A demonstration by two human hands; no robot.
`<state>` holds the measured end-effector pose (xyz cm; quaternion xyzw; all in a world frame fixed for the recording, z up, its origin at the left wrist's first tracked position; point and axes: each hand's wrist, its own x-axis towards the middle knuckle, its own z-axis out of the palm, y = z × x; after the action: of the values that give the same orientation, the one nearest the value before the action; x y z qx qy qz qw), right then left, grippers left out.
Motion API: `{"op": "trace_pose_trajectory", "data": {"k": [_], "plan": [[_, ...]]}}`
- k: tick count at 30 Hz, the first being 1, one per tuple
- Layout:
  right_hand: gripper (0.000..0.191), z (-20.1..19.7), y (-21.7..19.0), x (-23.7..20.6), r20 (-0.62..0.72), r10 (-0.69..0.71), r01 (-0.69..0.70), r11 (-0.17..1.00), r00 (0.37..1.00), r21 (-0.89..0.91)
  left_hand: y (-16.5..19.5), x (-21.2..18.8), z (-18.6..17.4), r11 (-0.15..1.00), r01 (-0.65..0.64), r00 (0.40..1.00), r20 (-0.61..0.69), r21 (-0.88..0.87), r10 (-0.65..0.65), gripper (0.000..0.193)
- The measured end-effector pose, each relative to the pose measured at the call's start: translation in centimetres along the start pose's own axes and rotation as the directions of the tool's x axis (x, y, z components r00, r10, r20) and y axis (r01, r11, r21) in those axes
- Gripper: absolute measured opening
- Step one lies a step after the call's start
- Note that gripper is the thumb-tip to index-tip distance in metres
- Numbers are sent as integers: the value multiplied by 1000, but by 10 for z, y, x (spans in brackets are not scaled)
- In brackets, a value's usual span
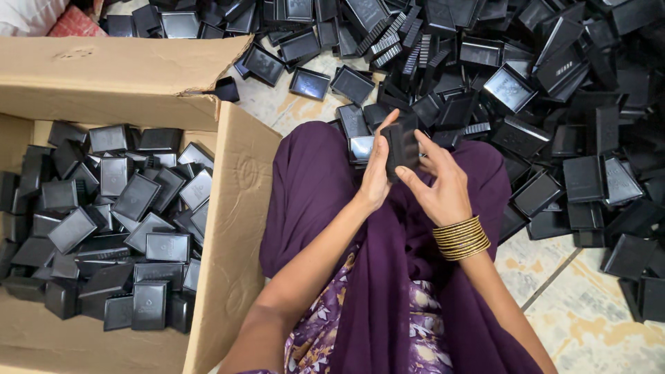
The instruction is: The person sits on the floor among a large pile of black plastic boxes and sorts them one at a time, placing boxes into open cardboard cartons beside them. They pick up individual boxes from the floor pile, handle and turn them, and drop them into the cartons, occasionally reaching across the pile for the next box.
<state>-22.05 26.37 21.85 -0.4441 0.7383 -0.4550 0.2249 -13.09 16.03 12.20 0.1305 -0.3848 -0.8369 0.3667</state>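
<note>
At the centre of the frame, the left hand (377, 173) and the right hand (440, 187) close together on a small black plastic case (402, 147), held upright just above the person's lap. The left hand grips the case along its left edge, thumb raised against it; the right hand cups it from the right, fingers (429, 149) spread across its face. Stacked gold bangles (461, 238) ring the right wrist, and purple cloth (325, 187) (plain over the knees, floral lower down) drapes the lap beneath both forearms. Just beyond the hands, a heap of black cases (526, 76) spreads across the upper and right parts of the frame, lying loose on a tiled floor (575, 312) of mottled cream and ochre. Some of them show a shiny inner face, others a ribbed side. At the left of the frame, an open cardboard box (235, 208) stands beside the knee, its flaps folded outward, partly filled with more black cases (118, 215) lying at all angles.
</note>
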Motion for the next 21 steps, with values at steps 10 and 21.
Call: {"op": "trace_pose_trajectory", "data": {"k": [10, 21], "plan": [[67, 13, 12, -5, 9, -42, 42, 999, 999, -24, 5, -5, 1, 998, -23, 999, -27, 65, 24, 65], [69, 0, 24, 0, 181, 147, -190, 949, 972, 253, -8, 3, -2, 974, -67, 989, -113, 217, 94, 50]]}}
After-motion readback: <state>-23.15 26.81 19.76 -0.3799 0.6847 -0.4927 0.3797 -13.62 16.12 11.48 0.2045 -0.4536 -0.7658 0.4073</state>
